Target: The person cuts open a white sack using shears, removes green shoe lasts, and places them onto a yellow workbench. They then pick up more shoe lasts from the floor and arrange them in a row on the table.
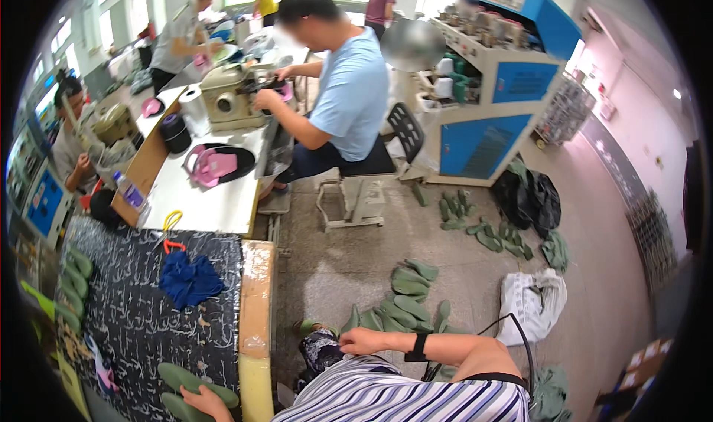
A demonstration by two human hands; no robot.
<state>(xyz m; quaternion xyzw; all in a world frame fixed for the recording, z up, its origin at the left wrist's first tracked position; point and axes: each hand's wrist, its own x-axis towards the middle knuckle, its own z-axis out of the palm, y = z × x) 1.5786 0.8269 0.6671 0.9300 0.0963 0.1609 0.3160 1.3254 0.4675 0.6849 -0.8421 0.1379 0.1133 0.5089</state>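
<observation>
My left hand is at the near edge of the dark-topped worktable, its fingers closed around a green shoe sole. A second green sole lies just beside it, partly under the fingers. Over my patterned trouser leg rests my right hand, with its fingers curled in. Whatever those fingers may hold is hidden. A black band circles the right wrist. Further up the tabletop lie a crumpled dark blue cloth and scissors with yellow and red parts.
Several green soles line the table's left side. More green pieces and a white sack lie on the floor to the right. Ahead, a seated co-worker uses a sewing machine. A blue-and-white machine stands behind.
</observation>
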